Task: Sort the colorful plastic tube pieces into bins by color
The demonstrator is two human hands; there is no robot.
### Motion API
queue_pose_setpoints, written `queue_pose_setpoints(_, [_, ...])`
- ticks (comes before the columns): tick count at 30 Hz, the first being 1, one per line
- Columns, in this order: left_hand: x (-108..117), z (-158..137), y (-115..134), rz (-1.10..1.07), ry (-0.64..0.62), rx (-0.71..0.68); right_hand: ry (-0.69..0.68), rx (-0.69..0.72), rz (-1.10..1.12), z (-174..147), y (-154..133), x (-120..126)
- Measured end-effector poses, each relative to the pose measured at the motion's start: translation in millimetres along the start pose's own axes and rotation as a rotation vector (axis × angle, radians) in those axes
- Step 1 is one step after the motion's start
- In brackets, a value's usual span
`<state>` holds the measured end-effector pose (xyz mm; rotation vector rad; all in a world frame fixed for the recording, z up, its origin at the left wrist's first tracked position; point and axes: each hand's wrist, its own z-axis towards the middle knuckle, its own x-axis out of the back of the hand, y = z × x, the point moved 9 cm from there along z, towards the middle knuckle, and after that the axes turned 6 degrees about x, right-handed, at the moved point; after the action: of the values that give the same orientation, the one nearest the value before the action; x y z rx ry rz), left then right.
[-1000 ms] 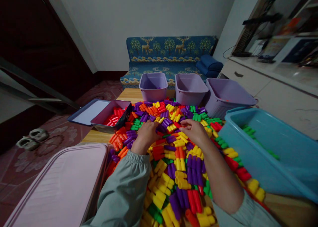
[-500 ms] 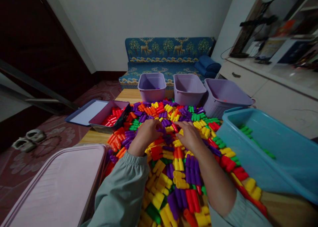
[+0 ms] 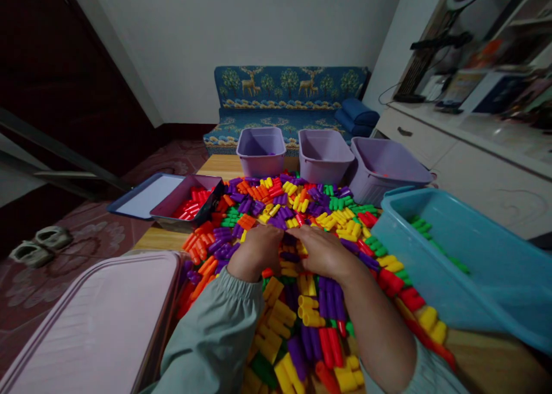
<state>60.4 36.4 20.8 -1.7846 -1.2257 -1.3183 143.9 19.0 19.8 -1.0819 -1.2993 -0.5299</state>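
Many bullet-shaped plastic blocks in red, yellow, purple, green and orange cover the table. My left hand [image 3: 257, 249] is over the middle of the pile, its fingers curled down and inward. Facing it, my right hand [image 3: 322, 251] bends its fingers over the same spot, the fingertips of both hands close together. Dark purple blocks [image 3: 290, 256] show in the gap between the hands. What the fingers grip is hidden behind them. Just nearer to me lie yellow blocks [image 3: 310, 312] and a row of purple blocks [image 3: 331, 302].
Three lilac bins [image 3: 261, 159] stand along the far edge. A blue tub [image 3: 444, 293] with green blocks is on the right. At left are an open box [image 3: 172, 224] of red blocks and a pale pink lid [image 3: 92, 319]. A patterned sofa [image 3: 276, 123] is behind.
Both hands have come nearer to me and closer to each other. A red block near my right fingertips and the blocks beyond are now uncovered. The view has shifted slightly.
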Motion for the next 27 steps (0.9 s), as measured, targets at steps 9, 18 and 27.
queue_pose_setpoints(9, [0.5,6.1,-6.0,-0.173,0.102,-0.091,0.086,-0.086,0.015,9.6,1.4,-9.2])
queue_pose_setpoints(18, [5.5,30.8,-31.9,-0.724,0.283,-0.058,0.38,-0.139,0.459,24.0,23.6,-4.8])
queue_pose_setpoints(27, [22.2,27.4,-68.0,-1.089,0.608,0.112,0.711,-0.074,0.598,10.9,34.7,30.7])
